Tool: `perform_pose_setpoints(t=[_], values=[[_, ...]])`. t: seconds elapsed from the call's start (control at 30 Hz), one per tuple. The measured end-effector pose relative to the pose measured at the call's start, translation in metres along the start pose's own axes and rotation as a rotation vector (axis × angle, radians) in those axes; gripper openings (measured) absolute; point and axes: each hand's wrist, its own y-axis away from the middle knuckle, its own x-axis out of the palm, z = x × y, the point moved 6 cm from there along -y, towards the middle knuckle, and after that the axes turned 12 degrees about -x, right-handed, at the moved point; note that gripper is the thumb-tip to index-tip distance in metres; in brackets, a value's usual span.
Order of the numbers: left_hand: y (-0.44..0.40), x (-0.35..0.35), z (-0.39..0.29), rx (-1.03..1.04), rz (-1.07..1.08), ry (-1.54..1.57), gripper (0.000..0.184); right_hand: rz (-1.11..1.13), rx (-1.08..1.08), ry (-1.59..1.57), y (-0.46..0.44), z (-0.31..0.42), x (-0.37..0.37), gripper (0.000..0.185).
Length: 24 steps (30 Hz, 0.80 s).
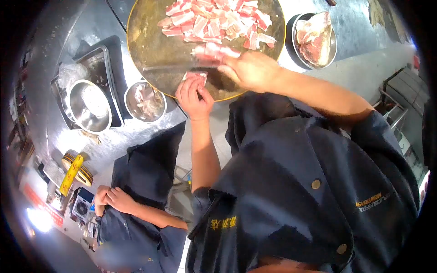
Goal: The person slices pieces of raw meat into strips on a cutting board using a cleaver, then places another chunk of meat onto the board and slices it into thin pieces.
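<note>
My right hand (255,70) is closed round the handle of a cleaver, whose blade (175,68) is smeared by motion and lies across the round cutting board (148,38). My left hand (195,98) is at the board's near edge, fingers curled down on a piece of raw meat (196,77) just on the near side of the blade. Cut meat (209,51), blurred, lies beyond the blade beside my right hand. A heap of sliced red-and-white meat (218,20) covers the far part of the board.
Right of the board, a metal bowl (336,48) holds a large chunk of meat (314,38). At left are a bowl of scraps (145,102) and a dark tray (116,77) with metal bowls (91,107). Another person's clasped hands (116,199) are at lower left, near yellow tape (73,175).
</note>
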Motion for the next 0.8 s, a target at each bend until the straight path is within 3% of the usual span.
perform_pose_setpoints(t=[0.2,0.33,0.4,0.53,0.73,0.8], values=[[-0.002,0.006,0.002,0.045,-0.009,-0.029,0.016,0.152,0.057,-0.041,0.023,0.023,-0.02,0.036],[-0.005,0.008,0.001,0.014,0.04,-0.054,0.025,0.135,0.031,-0.003,0.031,0.036,-0.02,0.045],[-0.004,0.009,0.003,0.022,0.019,-0.051,0.026,0.241,0.104,-0.02,0.015,0.033,-0.005,0.037],[-0.006,0.007,0.001,0.041,0.003,-0.029,0.028,0.199,0.064,-0.045,0.008,0.032,0.003,0.045],[-0.005,0.005,0.004,0.024,0.017,-0.035,0.018,0.207,0.085,-0.061,-0.005,0.021,0.017,0.048],[-0.006,0.002,0.002,0.042,-0.038,-0.021,0.014,0.193,0.059,-0.069,-0.022,0.017,0.039,0.04]])
